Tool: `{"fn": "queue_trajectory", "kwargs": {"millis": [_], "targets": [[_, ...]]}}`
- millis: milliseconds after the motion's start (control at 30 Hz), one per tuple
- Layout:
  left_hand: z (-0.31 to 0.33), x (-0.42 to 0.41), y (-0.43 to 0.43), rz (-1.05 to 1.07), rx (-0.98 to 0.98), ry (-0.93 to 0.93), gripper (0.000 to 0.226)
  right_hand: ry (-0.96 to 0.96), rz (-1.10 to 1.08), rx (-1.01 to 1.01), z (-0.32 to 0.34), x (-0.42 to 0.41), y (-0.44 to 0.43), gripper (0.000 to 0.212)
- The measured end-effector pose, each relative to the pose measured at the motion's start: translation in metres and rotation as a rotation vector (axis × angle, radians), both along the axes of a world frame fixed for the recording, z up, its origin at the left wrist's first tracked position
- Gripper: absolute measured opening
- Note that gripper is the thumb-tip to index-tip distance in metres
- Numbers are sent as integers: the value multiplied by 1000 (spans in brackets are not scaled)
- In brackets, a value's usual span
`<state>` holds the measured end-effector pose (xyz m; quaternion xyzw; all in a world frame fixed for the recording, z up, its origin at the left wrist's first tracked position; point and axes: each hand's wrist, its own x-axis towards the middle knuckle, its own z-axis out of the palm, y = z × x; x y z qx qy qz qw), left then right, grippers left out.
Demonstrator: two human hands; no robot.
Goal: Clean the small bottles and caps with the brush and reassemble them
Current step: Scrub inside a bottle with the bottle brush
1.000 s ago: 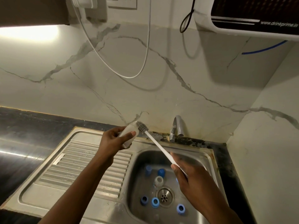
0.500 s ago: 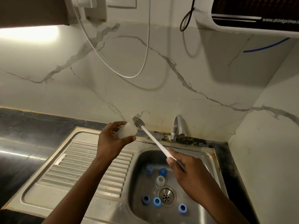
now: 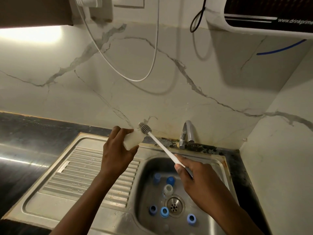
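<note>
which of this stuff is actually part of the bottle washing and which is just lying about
Part of the job: brush in the right hand; small bottle in the left hand; blue caps and clear bottle in the sink.
Just there: white cable, black cable, water purifier, blue tube.

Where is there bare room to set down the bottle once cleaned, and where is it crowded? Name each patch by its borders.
The ribbed drainboard lies bare between the sink's raised rim and the basin. The dark countertop left of it shows bare too. The basin floor is crowded: blue caps and a small bottle ring the drain.
</note>
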<state>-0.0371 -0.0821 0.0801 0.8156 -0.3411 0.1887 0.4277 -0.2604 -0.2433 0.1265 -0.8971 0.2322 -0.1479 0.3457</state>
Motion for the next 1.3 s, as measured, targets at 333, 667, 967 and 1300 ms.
{"fn": "queue_trajectory", "kwargs": {"millis": [333, 667, 967, 1300], "targets": [[-11, 0, 6, -57, -13, -19, 57, 3, 33, 24, -3, 1, 0, 47], [3, 17, 10, 68, -364, 392, 55, 101, 77, 79, -31, -10, 4, 44], [-3, 4, 8, -98, -431, 606, 49, 90, 23, 151, -31, 0, 8, 44], [10, -8, 10, -308, -666, 1203, 56, 65, 30, 154, -31, 1, 10, 44]]}}
